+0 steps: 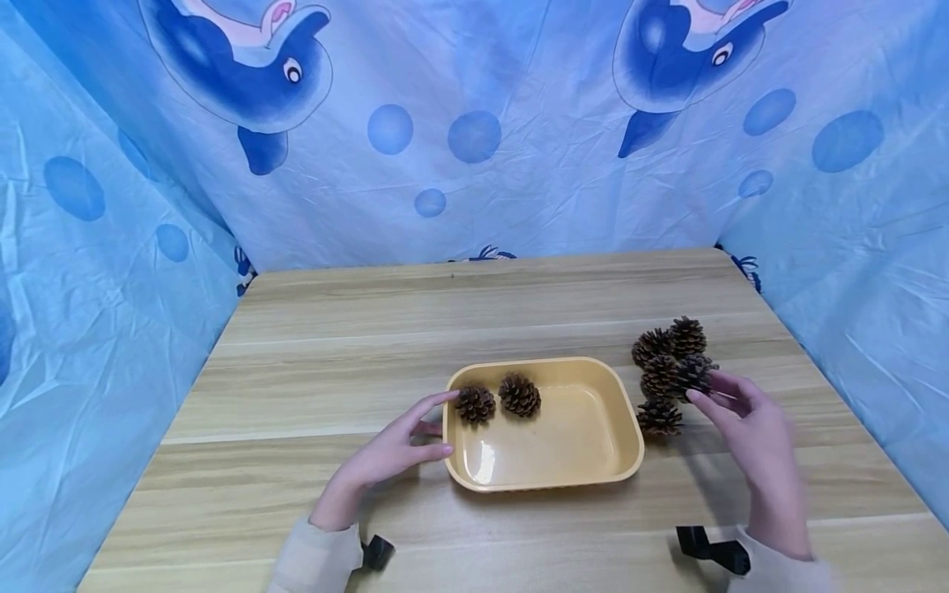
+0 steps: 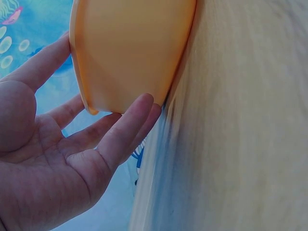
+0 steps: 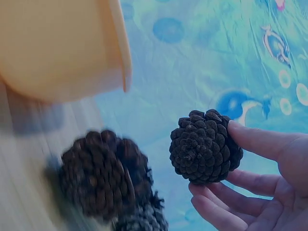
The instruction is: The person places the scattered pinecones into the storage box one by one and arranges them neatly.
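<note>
A yellow plastic tub (image 1: 544, 445) sits on the table with two brown pine cones, one pine cone (image 1: 475, 404) by its left wall and another pine cone (image 1: 520, 395) beside that. My left hand (image 1: 400, 445) touches the tub's left end, fingers spread and fairly straight; in the left wrist view, fingertips (image 2: 142, 103) rest along its outer wall. My right hand (image 1: 749, 428), right of the tub, pinches a pine cone (image 3: 204, 147) between thumb and fingers, lifted in the right wrist view. Several more pine cones (image 1: 658, 418) lie clustered between that hand and the tub.
The wood-grain table (image 1: 296, 387) reaches back to a blue curtain (image 1: 534, 189) printed with dolphins and bubbles, which also hangs along both sides. Black straps (image 1: 713, 553) show at both wrists near the front.
</note>
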Demonstrator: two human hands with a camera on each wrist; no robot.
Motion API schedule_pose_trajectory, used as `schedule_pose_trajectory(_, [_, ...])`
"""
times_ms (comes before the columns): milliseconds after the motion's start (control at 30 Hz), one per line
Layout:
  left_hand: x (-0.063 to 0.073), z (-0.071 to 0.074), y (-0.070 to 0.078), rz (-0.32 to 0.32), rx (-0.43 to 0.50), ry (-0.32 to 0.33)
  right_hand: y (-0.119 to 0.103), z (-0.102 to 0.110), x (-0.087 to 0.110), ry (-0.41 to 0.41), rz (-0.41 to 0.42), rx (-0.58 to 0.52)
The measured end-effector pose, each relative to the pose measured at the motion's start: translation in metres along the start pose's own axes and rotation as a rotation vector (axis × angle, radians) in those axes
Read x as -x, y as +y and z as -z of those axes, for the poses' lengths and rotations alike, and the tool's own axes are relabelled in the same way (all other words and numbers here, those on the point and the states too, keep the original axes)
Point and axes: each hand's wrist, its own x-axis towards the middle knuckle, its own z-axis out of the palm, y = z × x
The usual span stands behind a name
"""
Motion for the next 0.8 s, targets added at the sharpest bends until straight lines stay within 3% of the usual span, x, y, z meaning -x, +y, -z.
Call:
schedule_pose_trajectory(567, [0.000, 0.000, -0.001, 0.008, 0.008, -0.003, -0.031, -0.040, 0.009, -0.081, 0.149, -0.042])
schedule_pose_trajectory(800, [-0.001, 0.000, -0.001, 0.003, 0.019, -0.009, -0.038, -0.052, 0.011, -0.139, 0.160, -0.030])
